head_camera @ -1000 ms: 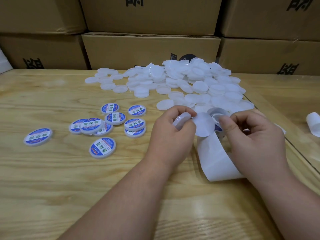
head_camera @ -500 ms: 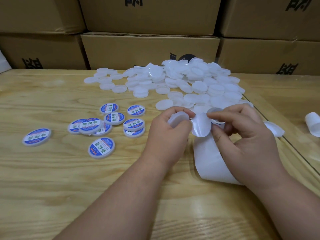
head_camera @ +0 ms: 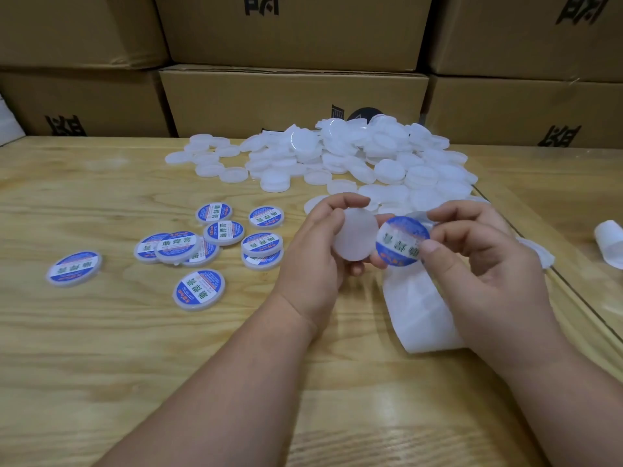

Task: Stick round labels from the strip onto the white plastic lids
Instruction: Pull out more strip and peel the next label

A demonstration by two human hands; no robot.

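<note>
- Blank white lid (head_camera: 355,235) is held above the worktop (head_camera: 101,365), flat face toward the camera, just left of the round label (head_camera: 402,241).
- Left hand (head_camera: 320,257): grip clamped on the lid's rim, thumb on the near edge, fingers curled over the far edge.
- Right hand (head_camera: 478,264): grip pinched on the right edge of the blue-and-white label, printed side facing up; label's left edge is touching or nearly touching the lid, hard to tell which.
- Label looks free of the backing strip (head_camera: 418,311), which trails down under the right hand to the worktop.
- Judgement: step in hand is laying the label on. Best done by centring it over the lid face first, tacking one edge, then smoothing across so no crease or bubble forms. The pinching fingertips cover part of the sticky edge; let go only once the rest has taken hold.
- Risk: the label curls slightly, so it could catch off-centre.
- Labelled lids (head_camera: 222,244) lie in a loose cluster to the left, some overlapping; one sits apart further left (head_camera: 74,273).
- Heap of unlabelled lids (head_camera: 354,156) lies behind the hands, well within reach.
- Cardboard boxes (head_camera: 293,99) are stacked along the back edge.
- A white curl of used backing (head_camera: 610,244) lies at far right.
- Nothing stands between lid and label.
</note>
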